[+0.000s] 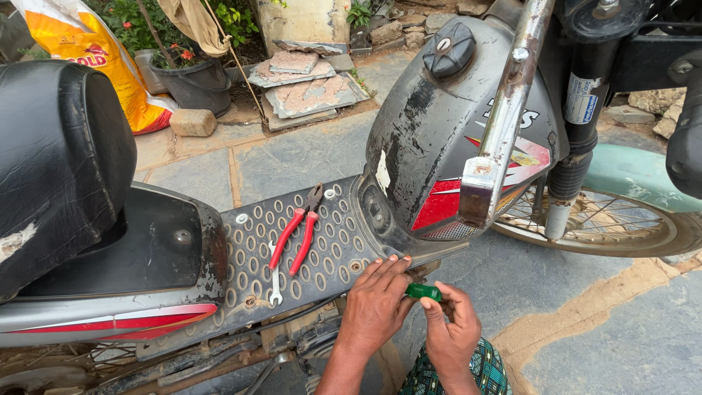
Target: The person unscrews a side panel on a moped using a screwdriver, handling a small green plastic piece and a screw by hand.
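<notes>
Two hands work at the edge of a scooter footboard with a green-handled tool.

The right hand (452, 333) pinches the green tool handle (423, 292) between its fingers, just under the footboard (333, 252) edge. The left hand (375, 301) rests beside it, fingers pressed together on the edge. Red-handled pliers (298, 230) and a small wrench (275, 278) lie on the footboard, touching each other.

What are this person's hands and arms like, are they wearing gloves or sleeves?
No gloves: both the left hand and the right hand are bare, with short nails. The forearms are bare too, no sleeves, watch or rings visible. Beneath them shows a green patterned garment.
</notes>
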